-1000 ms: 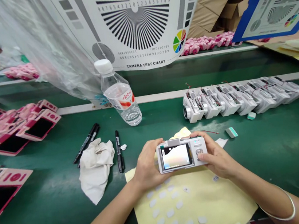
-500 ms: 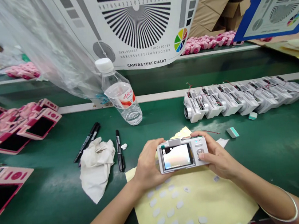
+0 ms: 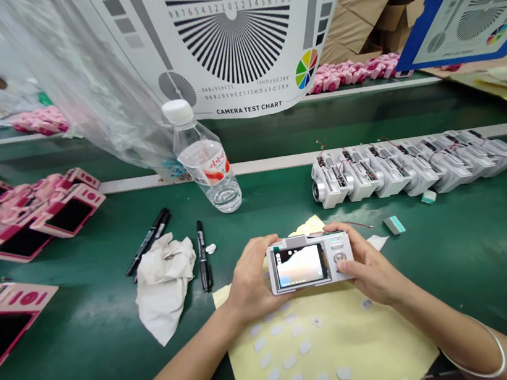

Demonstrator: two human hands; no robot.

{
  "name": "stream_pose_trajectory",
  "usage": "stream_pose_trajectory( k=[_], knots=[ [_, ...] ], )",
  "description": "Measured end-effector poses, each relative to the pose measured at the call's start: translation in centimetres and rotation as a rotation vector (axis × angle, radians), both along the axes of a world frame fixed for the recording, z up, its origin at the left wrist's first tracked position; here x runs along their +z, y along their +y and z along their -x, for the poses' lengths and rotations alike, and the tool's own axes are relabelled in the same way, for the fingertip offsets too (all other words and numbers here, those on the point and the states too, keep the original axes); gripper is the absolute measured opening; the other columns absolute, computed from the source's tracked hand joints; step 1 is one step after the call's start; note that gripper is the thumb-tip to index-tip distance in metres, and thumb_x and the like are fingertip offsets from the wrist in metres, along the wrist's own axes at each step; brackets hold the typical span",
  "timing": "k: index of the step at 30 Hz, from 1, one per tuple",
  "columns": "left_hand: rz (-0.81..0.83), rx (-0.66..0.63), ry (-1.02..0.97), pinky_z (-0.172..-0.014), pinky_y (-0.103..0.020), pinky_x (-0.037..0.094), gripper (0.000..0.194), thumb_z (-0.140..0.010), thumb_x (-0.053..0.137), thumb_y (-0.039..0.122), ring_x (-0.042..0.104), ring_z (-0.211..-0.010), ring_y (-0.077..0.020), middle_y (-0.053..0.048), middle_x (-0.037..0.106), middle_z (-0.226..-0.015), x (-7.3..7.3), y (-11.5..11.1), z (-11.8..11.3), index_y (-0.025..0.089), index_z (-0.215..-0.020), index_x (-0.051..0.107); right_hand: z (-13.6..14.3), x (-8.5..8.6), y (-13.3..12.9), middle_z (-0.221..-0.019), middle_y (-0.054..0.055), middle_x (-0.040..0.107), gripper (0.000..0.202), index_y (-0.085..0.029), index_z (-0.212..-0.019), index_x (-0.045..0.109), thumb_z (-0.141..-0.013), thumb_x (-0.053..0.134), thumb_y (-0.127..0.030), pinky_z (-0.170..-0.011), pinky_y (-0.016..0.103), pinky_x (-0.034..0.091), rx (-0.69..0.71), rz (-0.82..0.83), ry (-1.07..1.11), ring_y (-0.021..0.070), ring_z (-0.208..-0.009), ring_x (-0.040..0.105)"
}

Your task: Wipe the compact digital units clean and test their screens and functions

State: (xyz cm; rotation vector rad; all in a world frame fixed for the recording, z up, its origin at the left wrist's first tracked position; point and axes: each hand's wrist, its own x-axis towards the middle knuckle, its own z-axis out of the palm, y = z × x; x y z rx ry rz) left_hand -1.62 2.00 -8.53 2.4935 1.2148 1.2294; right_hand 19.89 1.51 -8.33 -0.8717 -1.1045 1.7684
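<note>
A white camera (image 3: 310, 263) with its screen lit is held level between my two hands, above a yellow sheet (image 3: 368, 349) that bears several pale stickers. My left hand (image 3: 253, 280) grips the camera's left end, fingers along the top edge. Around the right end is my right hand (image 3: 369, 265), its thumb on the round button pad beside the screen. A thin red wire shows behind the camera, near a crumpled yellow scrap (image 3: 309, 226). The screen shows a bright, washed-out picture with a dark upper edge.
Across the back hangs a test chart (image 3: 234, 43), with a water bottle (image 3: 208, 165) before it. White camera bodies (image 3: 386, 172) line the back right; pink cameras (image 3: 70, 214) lie left. A cloth (image 3: 166, 285) and black markers (image 3: 202, 256) are left of my hands.
</note>
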Motion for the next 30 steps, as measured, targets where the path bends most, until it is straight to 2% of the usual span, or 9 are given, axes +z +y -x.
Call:
stream_pose_trajectory(
  k=[4, 8, 14, 19, 30],
  knots=[
    [0.001, -0.006, -0.003, -0.073, -0.035, 0.052, 0.063, -0.066, 0.069, 0.045, 0.061, -0.086, -0.0231, -0.011, 0.061, -0.096, -0.05, -0.01, 0.01, 0.015, -0.114, 0.042, -0.05, -0.12, 0.00, -0.097, 0.001, 0.057, 0.044, -0.029, -0.109, 0.042, -0.071, 0.062, -0.023, -0.070, 0.028, 0.048, -0.002, -0.015, 0.001, 0.0157, -0.085, 0.058],
    [-0.005, -0.001, -0.001, -0.073, -0.035, 0.052, 0.063, -0.066, 0.068, 0.046, 0.061, -0.086, -0.0231, -0.011, 0.061, -0.096, -0.11, -0.03, -0.03, 0.015, -0.114, 0.042, -0.03, -0.17, 0.05, -0.105, 0.002, 0.056, 0.045, -0.030, -0.111, 0.043, -0.071, 0.062, -0.022, -0.072, 0.028, 0.048, 0.007, -0.026, 0.024, 0.0153, -0.089, 0.057],
    [-0.013, 0.003, -0.002, -0.073, -0.034, 0.052, 0.065, -0.065, 0.069, 0.049, 0.061, -0.086, -0.0228, -0.011, 0.061, -0.095, -0.02, -0.04, -0.19, 0.015, -0.113, 0.042, -0.08, -0.04, -0.01, -0.103, -0.002, 0.059, 0.044, -0.031, -0.108, 0.048, -0.069, 0.066, -0.022, -0.069, 0.022, 0.047, -0.002, 0.040, 0.083, 0.0113, -0.084, 0.057],
    [-0.056, -0.024, -0.001, -0.074, -0.034, 0.052, 0.061, -0.067, 0.069, 0.045, 0.061, -0.085, -0.0226, -0.011, 0.062, -0.093, 0.05, 0.00, -0.25, 0.014, -0.113, 0.043, 0.24, 0.04, 0.13, -0.098, -0.003, 0.061, 0.033, -0.029, -0.098, 0.053, -0.068, 0.066, -0.026, -0.062, 0.021, 0.047, -0.053, 0.092, 0.097, 0.0109, -0.075, 0.057],
    [-0.056, -0.019, 0.017, -0.073, -0.034, 0.053, 0.059, -0.069, 0.066, 0.048, 0.061, -0.084, -0.0226, -0.011, 0.062, -0.093, 0.16, 0.06, -0.23, 0.014, -0.112, 0.043, 0.44, 0.20, 0.18, -0.099, -0.002, 0.061, 0.034, -0.027, -0.095, 0.053, -0.064, 0.068, -0.025, -0.061, 0.024, 0.047, -0.090, 0.130, 0.085, 0.0126, -0.074, 0.057]
  ],
)
